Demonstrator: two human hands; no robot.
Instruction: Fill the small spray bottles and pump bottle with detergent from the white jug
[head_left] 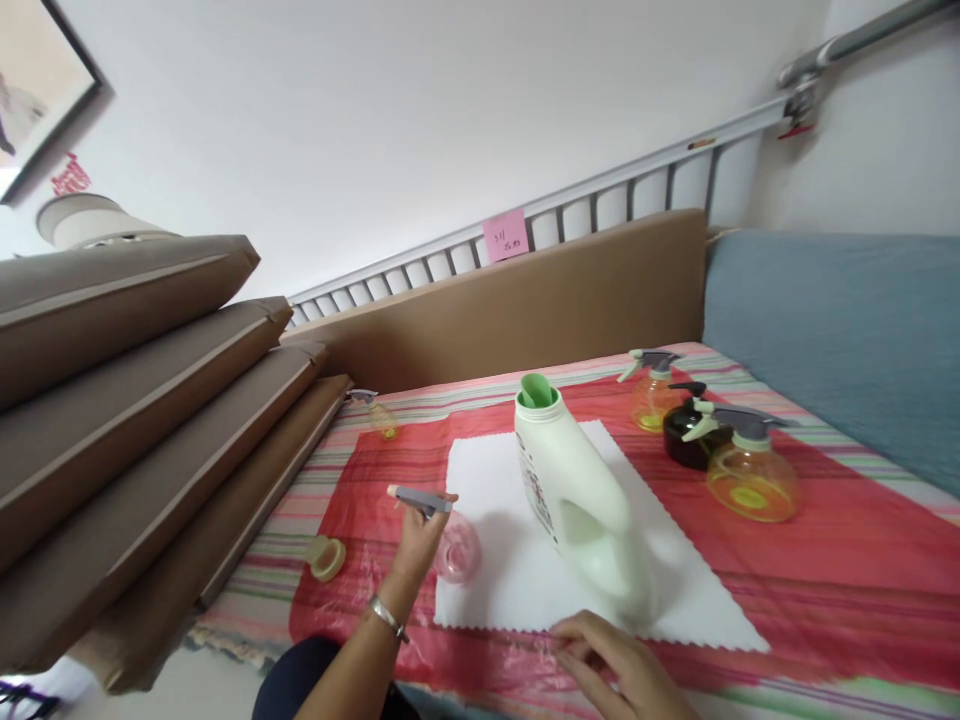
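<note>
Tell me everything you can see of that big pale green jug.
The jug looks like plastic, with a built-in handle and dark printing on one side. Its neck is uncapped; a brighter green, spout-like piece pokes out. It stands on a white, wavy-edged mat. The fingers of the right hand are near its base; contact is unclear.

- Apparently a room in a home
- White wall (375, 130) hung with a framed picture (41, 85)
- Ribbed radiator (577, 221) along it, pipe (870, 40) and red-handled valve (802, 105) at one end
- Striped cloth (262, 565) spread beside a blue, fabric-looking panel (832, 320)
</note>
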